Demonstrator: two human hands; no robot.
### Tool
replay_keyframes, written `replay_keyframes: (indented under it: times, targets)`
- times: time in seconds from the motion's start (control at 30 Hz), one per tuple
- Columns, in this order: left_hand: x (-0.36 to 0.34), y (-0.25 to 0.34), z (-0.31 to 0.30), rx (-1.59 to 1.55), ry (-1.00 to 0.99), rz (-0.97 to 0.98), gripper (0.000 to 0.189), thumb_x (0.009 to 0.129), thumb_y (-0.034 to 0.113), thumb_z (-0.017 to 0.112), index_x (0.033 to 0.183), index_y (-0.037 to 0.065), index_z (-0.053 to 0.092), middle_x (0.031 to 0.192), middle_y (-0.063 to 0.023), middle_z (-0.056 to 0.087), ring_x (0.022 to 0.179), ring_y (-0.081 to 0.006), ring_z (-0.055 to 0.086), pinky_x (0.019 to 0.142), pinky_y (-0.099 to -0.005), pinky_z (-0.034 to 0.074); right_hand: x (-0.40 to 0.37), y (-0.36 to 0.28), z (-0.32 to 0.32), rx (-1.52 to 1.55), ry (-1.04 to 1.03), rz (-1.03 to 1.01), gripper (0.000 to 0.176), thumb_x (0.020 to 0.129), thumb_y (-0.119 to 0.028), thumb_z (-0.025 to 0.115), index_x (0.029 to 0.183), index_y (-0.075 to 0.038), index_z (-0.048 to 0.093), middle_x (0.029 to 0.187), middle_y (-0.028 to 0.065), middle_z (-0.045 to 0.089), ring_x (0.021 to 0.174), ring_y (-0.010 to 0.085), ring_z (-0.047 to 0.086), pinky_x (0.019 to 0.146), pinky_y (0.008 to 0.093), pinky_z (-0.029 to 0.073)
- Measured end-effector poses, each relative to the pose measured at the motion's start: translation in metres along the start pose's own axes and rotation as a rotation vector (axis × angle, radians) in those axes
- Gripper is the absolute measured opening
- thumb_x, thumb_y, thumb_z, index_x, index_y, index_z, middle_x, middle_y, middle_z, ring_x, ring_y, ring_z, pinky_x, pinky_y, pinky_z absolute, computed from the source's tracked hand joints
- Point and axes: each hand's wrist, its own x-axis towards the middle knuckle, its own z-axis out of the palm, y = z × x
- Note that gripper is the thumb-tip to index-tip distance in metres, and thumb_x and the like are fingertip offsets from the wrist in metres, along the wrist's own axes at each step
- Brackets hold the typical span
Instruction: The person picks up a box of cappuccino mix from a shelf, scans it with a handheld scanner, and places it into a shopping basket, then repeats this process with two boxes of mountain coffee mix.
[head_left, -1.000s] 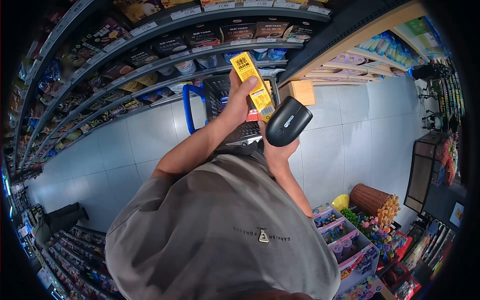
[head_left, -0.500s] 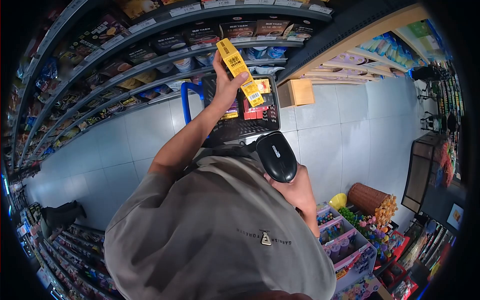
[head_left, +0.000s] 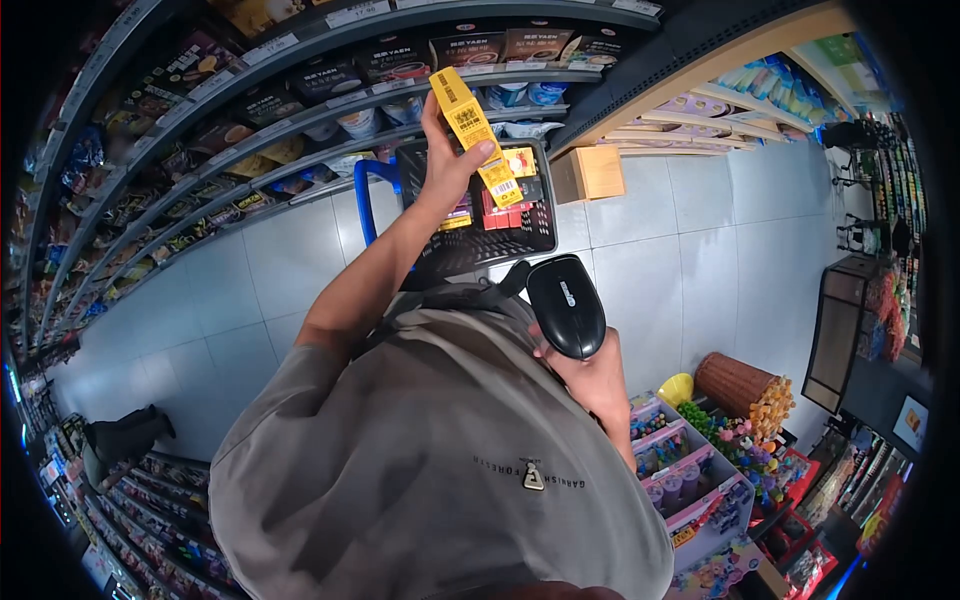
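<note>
Grips the yellow box [head_left: 462, 115] over the basket [head_left: 490, 252] with the left hand [head_left: 448, 168], the scanner [head_left: 566, 308] with the right hand [head_left: 593, 375]; could drop the box onto the cartons [head_left: 508, 216] below through too light a hold.

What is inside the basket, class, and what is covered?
Inside the basket are a red pack and a yellow pack, among others. The left hand and its yellow box hide part; what lies beneath cannot be seen.

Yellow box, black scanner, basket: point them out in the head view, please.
Yellow box [head_left: 467, 124], head view, on its printed side.
Black scanner [head_left: 567, 308], head view, middle of its casing.
Basket [head_left: 508, 245], head view, on its near wall.
</note>
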Motion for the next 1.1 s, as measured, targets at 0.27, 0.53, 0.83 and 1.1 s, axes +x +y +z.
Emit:
replay_keyframes:
  times: [0.27,0.53,0.83,1.1]
  targets:
    - [0.000,-0.004,0.000,0.059,0.005,0.013,0.097,0.078,0.025,0.069,0.147,0.013,0.002,0.129,-0.0140,0.036,0.120,-0.0231,0.043,0.100,-0.0365,0.043,0.006,0.003,-0.009,-0.122,-0.002,-0.033,0.018,0.069,-0.004,0.069,0.084,0.004,0.062,0.073,0.0123,0.067,0.067,0.0129,0.063,0.064,0.0299,0.050]
    - [0.001,0.000,0.000,0.040,0.004,-0.005,0.105,0.075,0.026,0.073,0.147,0.008,-0.001,0.137,-0.0198,0.030,0.124,-0.0281,0.040,0.105,-0.0408,0.036,0.007,-0.006,-0.008,-0.006,0.015,-0.068,0.017,0.073,0.002,0.062,0.090,0.003,0.067,0.077,0.0067,0.069,0.068,0.0116,0.065,0.064,0.0258,0.051]
    - [-0.016,0.023,0.009,-0.730,-0.054,-0.410,0.081,0.083,0.053,0.052,0.142,0.003,0.030,0.131,-0.0212,0.047,0.118,-0.0351,0.051,0.099,-0.0502,0.044,0.040,0.012,-0.003,0.391,0.411,-0.212,0.017,0.085,0.000,0.061,0.101,0.004,0.061,0.094,0.0112,0.068,0.076,0.0145,0.064,0.061,0.0240,0.047]
    - [-0.038,0.047,0.031,-0.987,-0.096,-0.544,0.084,0.083,0.065,0.045,0.141,0.004,0.036,0.135,-0.0195,0.049,0.118,-0.0333,0.054,0.100,-0.0486,0.044,0.086,0.030,0.011,0.486,0.430,-0.175,0.038,0.088,-0.017,0.067,0.117,0.005,0.055,0.102,0.0180,0.067,0.076,0.0200,0.067,0.060,0.0255,0.048]
